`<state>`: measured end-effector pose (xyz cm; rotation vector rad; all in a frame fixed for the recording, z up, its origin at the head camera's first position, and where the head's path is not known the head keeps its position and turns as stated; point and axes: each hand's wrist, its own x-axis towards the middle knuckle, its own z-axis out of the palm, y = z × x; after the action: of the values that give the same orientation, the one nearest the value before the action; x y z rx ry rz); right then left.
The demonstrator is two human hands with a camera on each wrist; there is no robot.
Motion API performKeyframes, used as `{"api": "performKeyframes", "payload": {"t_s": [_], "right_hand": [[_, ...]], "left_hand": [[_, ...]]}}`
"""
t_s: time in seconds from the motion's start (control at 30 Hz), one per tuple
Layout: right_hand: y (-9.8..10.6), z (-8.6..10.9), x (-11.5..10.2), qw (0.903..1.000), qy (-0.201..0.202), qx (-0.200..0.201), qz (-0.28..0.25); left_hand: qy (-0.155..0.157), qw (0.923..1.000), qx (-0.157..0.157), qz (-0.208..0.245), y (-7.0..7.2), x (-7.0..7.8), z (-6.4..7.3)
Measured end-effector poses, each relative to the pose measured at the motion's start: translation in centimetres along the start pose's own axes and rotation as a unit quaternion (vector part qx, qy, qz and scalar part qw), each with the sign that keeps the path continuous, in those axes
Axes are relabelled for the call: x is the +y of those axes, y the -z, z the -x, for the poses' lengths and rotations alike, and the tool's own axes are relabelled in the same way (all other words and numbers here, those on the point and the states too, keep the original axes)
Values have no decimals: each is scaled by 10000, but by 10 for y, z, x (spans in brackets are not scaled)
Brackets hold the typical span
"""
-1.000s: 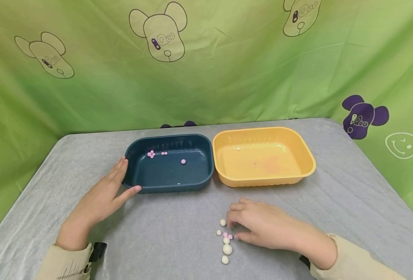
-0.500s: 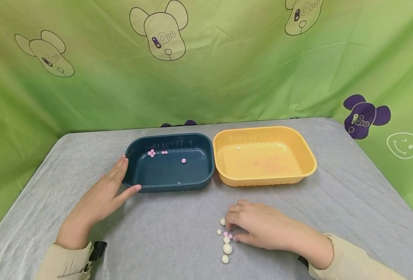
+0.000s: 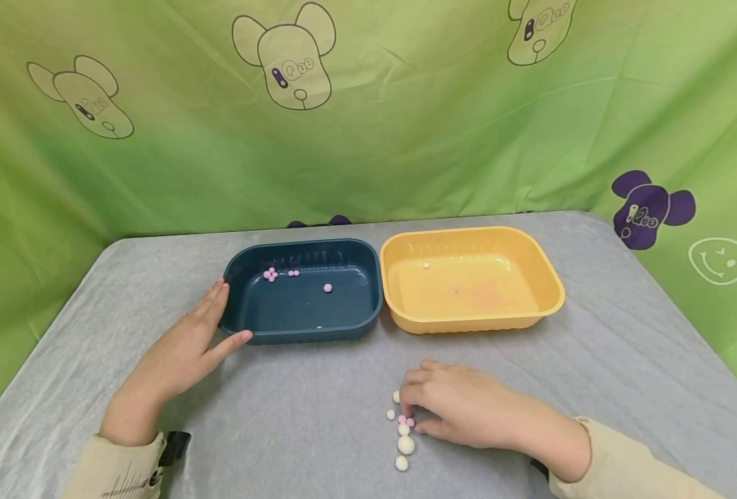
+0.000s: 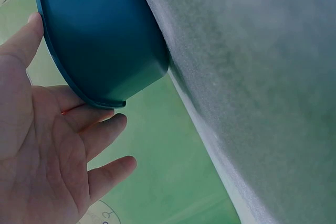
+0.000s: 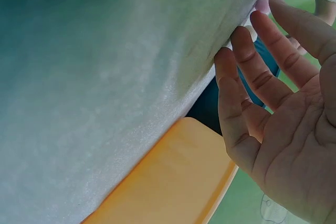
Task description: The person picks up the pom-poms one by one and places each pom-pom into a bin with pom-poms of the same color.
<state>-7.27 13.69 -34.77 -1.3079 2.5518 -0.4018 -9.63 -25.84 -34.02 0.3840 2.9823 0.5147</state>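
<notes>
My left hand point(image 3: 177, 353) rests against the left end of the dark blue tray point(image 3: 299, 336), its thumb at the near rim and its other fingers along the side. In the left wrist view those fingers are mostly straight. Several pink balls point(image 3: 327, 287) lie in this tray. My right hand point(image 3: 462, 402) is low over the cloth, with thumb and forefinger beside two small pink balls point(image 3: 410, 421). A gap shows between those fingertips, and no firm pinch is visible. Several white balls point(image 3: 406, 444) form a loose column there; the forefinger partly covers the far white ball point(image 3: 396, 396).
A yellow tray point(image 3: 471, 322) stands right of the blue one, the two rims touching or nearly so. One small white ball point(image 3: 426, 266) is inside it. Grey cloth point(image 3: 318, 416) covers the table, and a green printed curtain point(image 3: 405, 159) hangs behind.
My right hand has shifted slightly left, and its forefinger has come nearer the pink balls, covering more of the far white ball. The left hand and both trays stay put.
</notes>
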Motion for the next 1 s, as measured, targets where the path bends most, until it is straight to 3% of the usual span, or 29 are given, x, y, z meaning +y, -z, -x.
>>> {"api": "performKeyframes", "payload": {"t_s": [0.43, 0.7, 1.0], "right_hand": [[-1, -1, -1, 10000, 84, -31, 43], [-7, -7, -6, 9990, 234, 54, 381], [-9, -7, -8, 9989, 152, 73, 426]], "left_hand": [[10, 10000, -26, -3, 0, 0, 0], [17, 10000, -22, 8, 1, 0, 0], [11, 10000, -26, 20, 0, 0, -1]]}}
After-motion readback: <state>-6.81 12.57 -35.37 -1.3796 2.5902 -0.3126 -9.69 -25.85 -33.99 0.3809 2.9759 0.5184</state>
